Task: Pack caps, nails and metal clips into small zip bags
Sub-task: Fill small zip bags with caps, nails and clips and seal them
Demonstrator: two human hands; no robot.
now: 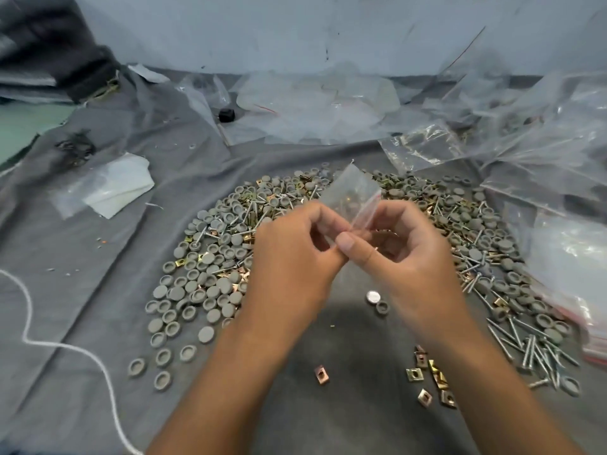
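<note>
Both grips are pinched on one small zip bag [353, 195]: left hand [292, 254] and right hand [407, 254] hold its lower edge up over the pile. Grey caps [197, 290], nails [538, 349] and metal clips [430, 379] lie loose on the grey cloth surface [82, 290] underneath. More clear bags [542, 133] sit off to the right.

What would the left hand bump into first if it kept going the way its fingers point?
The left hand points right, toward the right hand. It would meet the bag they both pinch, then the right thumb, which looks almost touching already.
</note>
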